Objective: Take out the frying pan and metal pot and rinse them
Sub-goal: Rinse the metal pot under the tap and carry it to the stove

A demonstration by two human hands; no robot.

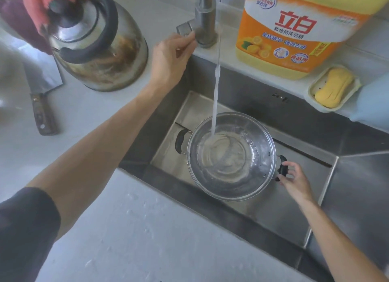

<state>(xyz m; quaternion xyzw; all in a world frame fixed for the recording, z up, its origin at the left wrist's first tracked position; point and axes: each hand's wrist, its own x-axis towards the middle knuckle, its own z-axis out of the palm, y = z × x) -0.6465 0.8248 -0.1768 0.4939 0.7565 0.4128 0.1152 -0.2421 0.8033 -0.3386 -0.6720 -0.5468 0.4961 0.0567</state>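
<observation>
A metal pot with two black handles sits in the steel sink. Water streams from the faucet into the pot and swirls in its bottom. My right hand grips the pot's right black handle. My left hand reaches up to the faucet base, its fingers pinching the lever. No frying pan is in view.
A stained metal kettle with a pink cloth on it stands on the counter at the left. A cleaver lies beside it. A big orange detergent jug and a yellow soap in a dish sit behind the sink.
</observation>
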